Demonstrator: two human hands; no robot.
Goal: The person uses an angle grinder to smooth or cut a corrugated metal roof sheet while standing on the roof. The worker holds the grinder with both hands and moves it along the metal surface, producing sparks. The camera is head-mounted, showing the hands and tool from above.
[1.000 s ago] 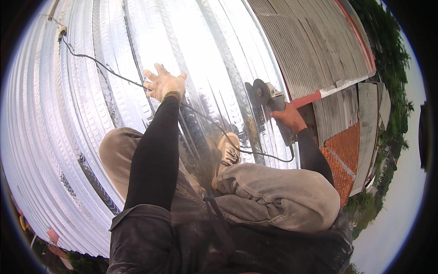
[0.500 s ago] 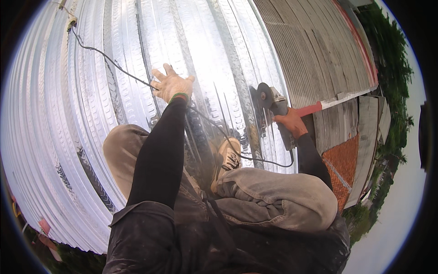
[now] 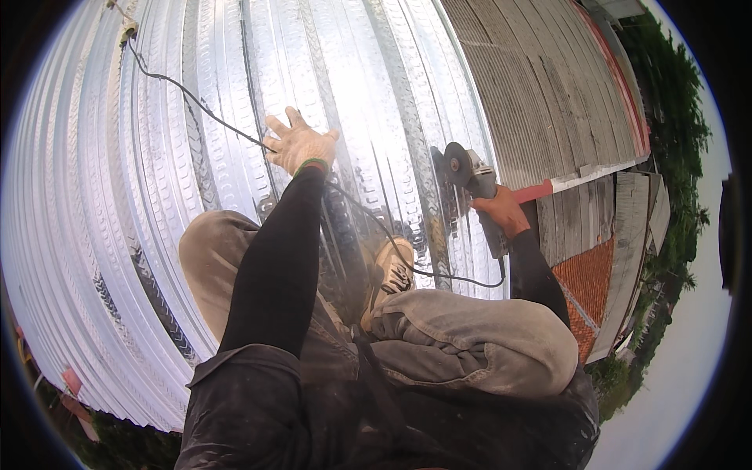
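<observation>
My left hand [image 3: 304, 146], in a pale work glove, rests with its fingers spread on the shiny ribbed metal roofing [image 3: 348, 102]. A black power cord [image 3: 205, 108] runs beneath it. Bare and wrapped round the body of an angle grinder [image 3: 484, 186], my right hand [image 3: 503, 211] is near the sheet's right edge. The grinder's dark disc [image 3: 457, 164] points away from me, over the metal. Whether the disc touches the sheet or spins, I cannot tell. From the grinder's rear end the cord curves back toward my left hand.
My shoe [image 3: 394, 266] stands on the sheet between my bent knees. A cord connector [image 3: 128, 33] lies at the far left. Beyond the right edge are a weathered grey corrugated roof [image 3: 540, 86], a red-and-white beam [image 3: 576, 178], orange tiles [image 3: 587, 278] and trees [image 3: 666, 102].
My left hand has shifted slightly to the right on the metal. The grinder and my right hand stay nearly in place. The view has moved very slightly.
</observation>
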